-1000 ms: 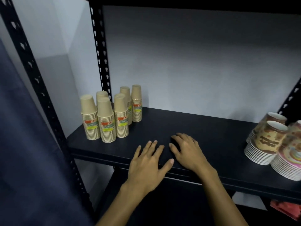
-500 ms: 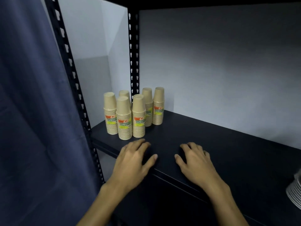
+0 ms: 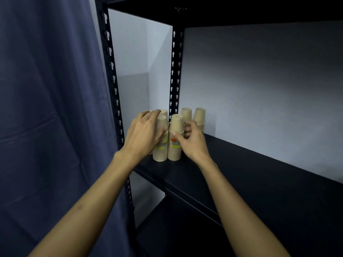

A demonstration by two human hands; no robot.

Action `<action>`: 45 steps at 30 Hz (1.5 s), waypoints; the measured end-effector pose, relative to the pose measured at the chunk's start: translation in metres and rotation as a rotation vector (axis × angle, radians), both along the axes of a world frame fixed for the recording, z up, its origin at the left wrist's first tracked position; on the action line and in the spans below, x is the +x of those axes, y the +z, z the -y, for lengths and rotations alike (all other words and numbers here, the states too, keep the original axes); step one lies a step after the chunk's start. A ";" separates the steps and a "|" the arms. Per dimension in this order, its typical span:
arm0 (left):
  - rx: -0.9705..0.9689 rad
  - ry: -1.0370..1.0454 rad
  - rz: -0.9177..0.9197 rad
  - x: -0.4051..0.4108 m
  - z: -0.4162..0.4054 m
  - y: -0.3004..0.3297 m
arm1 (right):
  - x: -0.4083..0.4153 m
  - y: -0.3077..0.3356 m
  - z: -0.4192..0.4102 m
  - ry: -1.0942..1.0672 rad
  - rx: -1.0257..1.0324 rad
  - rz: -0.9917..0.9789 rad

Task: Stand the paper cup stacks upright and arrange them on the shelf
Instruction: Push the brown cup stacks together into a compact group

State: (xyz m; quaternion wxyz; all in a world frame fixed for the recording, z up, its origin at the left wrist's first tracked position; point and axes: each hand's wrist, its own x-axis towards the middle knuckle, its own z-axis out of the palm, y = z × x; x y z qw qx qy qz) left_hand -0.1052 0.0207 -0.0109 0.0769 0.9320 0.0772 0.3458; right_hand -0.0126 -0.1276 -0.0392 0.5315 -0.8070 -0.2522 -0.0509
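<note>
Several tan paper cup stacks stand upside-down and upright at the left end of the dark shelf (image 3: 241,169). My left hand (image 3: 143,133) lies over the leftmost stacks, hiding one of them, with its thumb against the front-left stack (image 3: 160,153). My right hand (image 3: 192,143) curls around the front-right stack (image 3: 175,127), thumb on its front and fingers behind it. Two more stacks (image 3: 199,115) stand behind, near the wall.
A black perforated upright (image 3: 175,71) rises behind the cups and another (image 3: 111,75) stands at the shelf's front-left corner. A blue curtain (image 3: 46,108) hangs to the left. A lower shelf (image 3: 178,229) lies beneath. The wall backs the shelf.
Both hands lifted off the shelf surface and reached left onto the cup stacks. The view swung left, so the patterned cups at the right went out of sight.
</note>
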 end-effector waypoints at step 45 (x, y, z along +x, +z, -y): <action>-0.946 -0.791 -0.188 0.047 0.036 -0.090 | -0.042 -0.064 0.091 -0.181 0.052 -0.047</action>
